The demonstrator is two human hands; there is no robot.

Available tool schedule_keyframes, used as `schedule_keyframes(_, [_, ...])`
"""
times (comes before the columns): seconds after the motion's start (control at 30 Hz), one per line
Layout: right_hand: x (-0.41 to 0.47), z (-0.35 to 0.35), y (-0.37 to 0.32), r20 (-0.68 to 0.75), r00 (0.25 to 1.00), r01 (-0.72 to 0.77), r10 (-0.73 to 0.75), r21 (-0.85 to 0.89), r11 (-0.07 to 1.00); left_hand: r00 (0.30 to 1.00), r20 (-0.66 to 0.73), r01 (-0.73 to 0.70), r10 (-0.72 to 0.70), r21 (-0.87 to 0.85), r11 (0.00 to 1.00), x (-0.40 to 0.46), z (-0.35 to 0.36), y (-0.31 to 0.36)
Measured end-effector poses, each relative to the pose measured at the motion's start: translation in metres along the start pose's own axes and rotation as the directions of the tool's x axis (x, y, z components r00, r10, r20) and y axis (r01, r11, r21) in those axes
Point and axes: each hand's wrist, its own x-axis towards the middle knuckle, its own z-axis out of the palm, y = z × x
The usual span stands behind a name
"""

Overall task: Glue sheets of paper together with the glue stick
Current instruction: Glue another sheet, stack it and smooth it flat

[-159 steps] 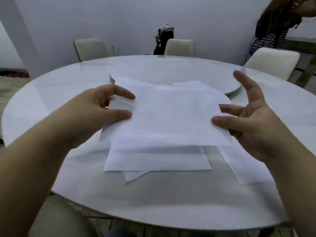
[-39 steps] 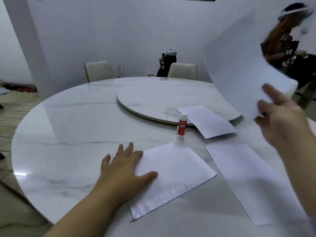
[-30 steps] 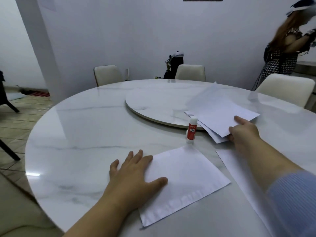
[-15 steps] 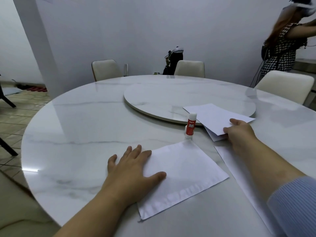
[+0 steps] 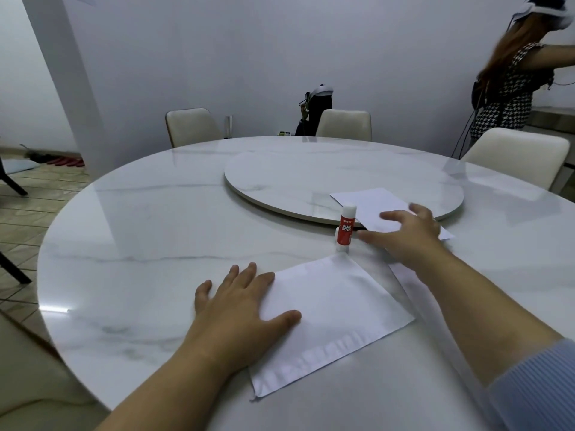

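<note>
A white sheet of paper [image 5: 336, 309] lies on the round marble table [image 5: 140, 231] in front of me. My left hand [image 5: 239, 309] rests flat on its left corner, fingers straight. A red and white glue stick [image 5: 344, 229] stands upright just beyond the sheet's far corner. My right hand [image 5: 404, 233] hovers with spread fingers just right of the glue stick, not touching it. Behind that hand a small stack of sheets [image 5: 373, 203] lies half on the turntable. Another sheet [image 5: 413, 284] lies under my right forearm.
A round marble turntable [image 5: 295, 175] fills the table's middle. Cream chairs [image 5: 191, 126] stand around the far side, one [image 5: 516, 154] at the right. A person [image 5: 516, 76] stands at the far right by a counter. A dark bag [image 5: 314, 110] sits behind a chair.
My right hand set a sheet on the stack by the turntable, let go, and has moved left toward the glue stick with fingers spread. My left hand has stayed on the near sheet.
</note>
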Motion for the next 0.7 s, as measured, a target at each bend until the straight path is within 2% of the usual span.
schedule_keyframes(0.1, [-0.002,0.018,-0.010,0.079,0.996,0.045,-0.044,-0.010,0.999,1.000,0.002,-0.002,0.002,0.003,1.000,-0.001,0.000,0.000])
schedule_keyframes(0.3, [0.002,0.044,-0.023,-0.032,0.993,0.114,-0.118,-0.095,0.989,0.999,0.032,-0.002,0.001,0.045,0.999,-0.001,-0.001,0.001])
schedule_keyframes(0.37, [-0.003,0.039,-0.027,-0.089,0.977,0.193,-0.195,-0.024,0.981,0.999,0.044,-0.006,0.002,0.074,0.997,0.000,-0.001,0.001])
schedule_keyframes(0.47, [-0.015,0.012,-0.028,-0.067,0.949,0.314,-0.307,0.248,0.916,0.996,0.085,-0.027,0.018,0.108,0.994,-0.001,-0.001,0.002])
schedule_keyframes(0.57, [-0.024,-0.020,-0.012,0.050,0.916,0.379,-0.398,0.218,0.899,0.978,0.209,-0.042,0.008,0.158,0.987,0.003,-0.011,0.001])
schedule_keyframes(0.63, [-0.034,-0.030,0.002,0.065,0.923,0.353,-0.380,0.251,0.901,0.953,0.302,-0.062,-0.011,0.232,0.971,0.013,-0.025,0.003])
schedule_keyframes(0.7, [-0.044,-0.030,0.014,-0.021,0.947,0.306,-0.322,0.371,0.877,0.959,0.281,-0.081,0.027,0.184,0.980,0.024,-0.034,0.017])
